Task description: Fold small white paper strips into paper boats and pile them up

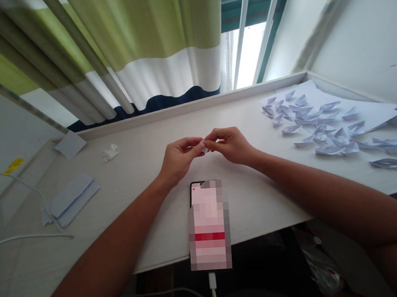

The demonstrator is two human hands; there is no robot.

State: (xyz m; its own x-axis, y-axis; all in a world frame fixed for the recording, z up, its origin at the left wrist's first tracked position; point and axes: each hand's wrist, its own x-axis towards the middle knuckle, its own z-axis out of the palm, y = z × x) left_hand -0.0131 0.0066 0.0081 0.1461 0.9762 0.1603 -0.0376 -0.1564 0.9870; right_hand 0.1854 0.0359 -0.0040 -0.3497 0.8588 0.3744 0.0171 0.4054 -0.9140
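Note:
Over the middle of the white desk [141, 143], my left hand [182, 158] and my right hand [230, 145] meet at the fingertips. Between them they pinch a small piece of white paper [205, 147], mostly covered by the fingers, so its folded shape cannot be made out. Both hands are closed on it, thumbs facing each other. Just below the hands lies a phone [208, 224], its screen blurred out, with a white charging plug [212, 280] at its lower end.
Several folded paper boats [318, 123] spread over the right side, some on white sheets [377, 106]. At left lie a crumpled paper [110, 152], a paper square [70, 144], a stack of folded paper [74, 198] and a white cable [32, 237]. A curtain [164, 29] hangs behind.

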